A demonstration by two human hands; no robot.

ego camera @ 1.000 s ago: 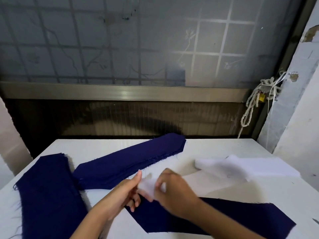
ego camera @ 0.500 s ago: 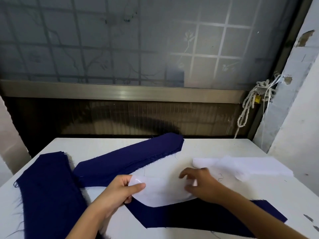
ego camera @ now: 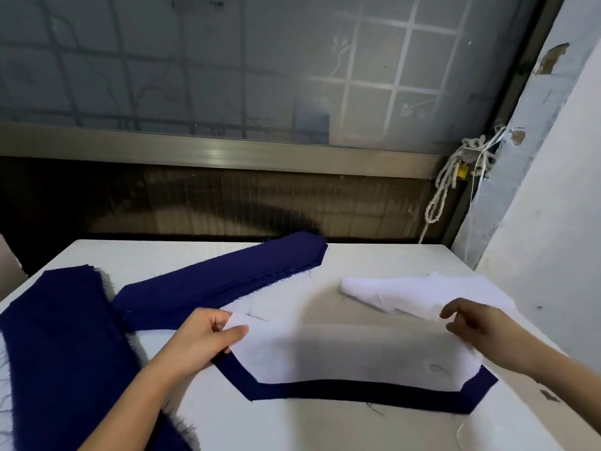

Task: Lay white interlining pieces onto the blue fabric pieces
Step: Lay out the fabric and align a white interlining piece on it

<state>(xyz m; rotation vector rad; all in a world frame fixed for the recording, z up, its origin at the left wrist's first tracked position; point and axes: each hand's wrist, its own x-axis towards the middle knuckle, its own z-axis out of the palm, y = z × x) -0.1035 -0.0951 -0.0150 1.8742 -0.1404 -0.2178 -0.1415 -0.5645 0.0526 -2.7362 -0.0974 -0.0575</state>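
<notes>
1. Left hand point(ego camera: 201, 340) pinches the white interlining piece point(ego camera: 341, 353) at its left end.
2. Right hand point(ego camera: 478, 327), now drawn well apart, pinches its right end.
3. It now spreads over the blue fabric piece point(ego camera: 357, 393).

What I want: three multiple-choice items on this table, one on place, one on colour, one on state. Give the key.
1. The interlining pile lies: A) far right on the table B) on the left blue stack C) on the floor.
2. The fabric piece under the interlining piece is: A) red B) dark blue C) green.
3. The left hand: A) lies flat B) pinches the interlining piece's end C) holds scissors.
Key: 1 A, beyond the right hand; 2 B, a blue border shows; 3 B, thumb over the white corner.
</notes>
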